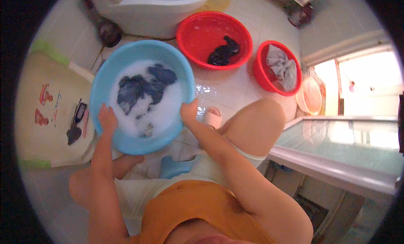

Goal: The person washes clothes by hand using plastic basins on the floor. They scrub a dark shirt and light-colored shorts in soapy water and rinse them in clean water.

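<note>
A large light-blue basin (145, 148) holds foamy white water with dark wet clothes (141, 90) bunched in it. A paler scrap of cloth (146, 129) shows near the basin's front. My left hand (108, 118) rests against the inner left side of the basin, close to the rim, with its fingers stretched and somewhat apart. On the opposite side, my right hand (189, 111) grips the rim, its thumb toward the outside. Neither hand touches the clothes.
Beyond stands a red basin (189, 38) with a dark wet garment (224, 52). To its right, a smaller red basin (263, 82) holds greyish cloth (281, 67). A pale bin-like panel (54, 139) borders the left. A glass-panelled frame (341, 137) lies right, and a blue stool (174, 167) shows below me.
</note>
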Tool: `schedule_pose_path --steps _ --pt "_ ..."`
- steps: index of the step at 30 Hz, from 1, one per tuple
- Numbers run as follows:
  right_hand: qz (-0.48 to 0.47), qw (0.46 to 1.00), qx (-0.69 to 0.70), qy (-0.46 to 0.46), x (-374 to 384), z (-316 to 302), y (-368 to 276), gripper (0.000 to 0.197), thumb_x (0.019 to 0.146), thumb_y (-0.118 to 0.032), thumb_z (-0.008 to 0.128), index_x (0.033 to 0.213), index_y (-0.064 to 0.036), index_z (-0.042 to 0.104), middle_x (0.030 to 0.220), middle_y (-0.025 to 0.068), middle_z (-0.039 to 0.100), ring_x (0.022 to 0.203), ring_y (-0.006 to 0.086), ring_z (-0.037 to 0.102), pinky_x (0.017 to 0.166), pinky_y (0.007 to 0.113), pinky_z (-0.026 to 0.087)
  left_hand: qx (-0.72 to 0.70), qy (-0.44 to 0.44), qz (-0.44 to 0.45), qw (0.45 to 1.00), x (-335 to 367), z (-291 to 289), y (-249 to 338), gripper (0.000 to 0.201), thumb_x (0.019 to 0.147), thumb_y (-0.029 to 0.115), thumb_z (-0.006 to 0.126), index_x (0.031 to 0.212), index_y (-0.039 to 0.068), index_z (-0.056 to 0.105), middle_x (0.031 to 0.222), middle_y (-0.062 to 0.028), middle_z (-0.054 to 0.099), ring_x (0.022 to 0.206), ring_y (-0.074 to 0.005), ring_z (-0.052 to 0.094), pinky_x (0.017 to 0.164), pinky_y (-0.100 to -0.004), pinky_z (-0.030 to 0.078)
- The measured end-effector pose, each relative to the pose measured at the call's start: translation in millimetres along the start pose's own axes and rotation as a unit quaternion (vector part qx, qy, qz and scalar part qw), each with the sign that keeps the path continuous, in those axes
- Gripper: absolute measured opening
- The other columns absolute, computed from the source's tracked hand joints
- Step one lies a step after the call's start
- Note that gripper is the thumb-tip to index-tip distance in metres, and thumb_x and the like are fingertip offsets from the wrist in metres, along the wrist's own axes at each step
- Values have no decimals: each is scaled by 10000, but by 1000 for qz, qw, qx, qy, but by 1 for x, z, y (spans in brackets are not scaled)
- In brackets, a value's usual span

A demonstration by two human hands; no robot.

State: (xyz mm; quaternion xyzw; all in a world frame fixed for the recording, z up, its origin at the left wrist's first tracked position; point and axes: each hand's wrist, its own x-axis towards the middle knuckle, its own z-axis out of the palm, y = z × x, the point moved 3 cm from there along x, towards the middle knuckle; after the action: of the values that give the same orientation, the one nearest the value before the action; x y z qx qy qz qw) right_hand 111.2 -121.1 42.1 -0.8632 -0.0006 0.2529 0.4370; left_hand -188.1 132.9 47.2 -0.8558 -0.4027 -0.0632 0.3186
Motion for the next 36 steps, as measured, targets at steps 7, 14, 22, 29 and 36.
schedule_pose_path --steps 7,14,22,29,36 --pt "-100 990 -88 48 -7 -11 13 530 715 -150 577 1135 61 330 998 277 479 906 432 518 836 475 420 -337 -357 83 867 43 -92 104 372 744 187 569 1077 26 535 1085 -210 525 999 -373 499 878 -433 380" --pt "-69 994 -76 -47 -42 -13 -10 353 778 -200 508 997 77 491 994 281 532 904 419 555 796 445 455 -365 -295 188 863 -36 -62 154 470 862 331 451 1221 28 433 1216 -220 458 1075 -385 472 910 -421 372" --pt "67 794 -301 -524 -29 3 102 216 788 -139 554 963 -15 574 960 109 600 707 242 618 589 377 518 -500 -253 179 809 -42 -160 225 474 798 439 502 949 -5 571 826 -201 600 812 -366 575 723 -436 455" --pt "102 527 -441 -720 -72 28 168 361 716 -351 675 959 -94 604 905 103 584 705 185 562 602 317 466 -434 -379 235 783 -34 -167 227 495 743 282 576 1109 -25 446 904 -200 580 784 -331 587 652 -432 486" --pt "14 533 -455 -713 -91 1 131 574 625 -452 722 1077 -125 585 954 88 598 770 223 563 657 370 476 -512 -389 215 735 -22 -172 232 458 742 173 550 1107 -61 402 1013 -255 534 809 -367 572 667 -426 498"
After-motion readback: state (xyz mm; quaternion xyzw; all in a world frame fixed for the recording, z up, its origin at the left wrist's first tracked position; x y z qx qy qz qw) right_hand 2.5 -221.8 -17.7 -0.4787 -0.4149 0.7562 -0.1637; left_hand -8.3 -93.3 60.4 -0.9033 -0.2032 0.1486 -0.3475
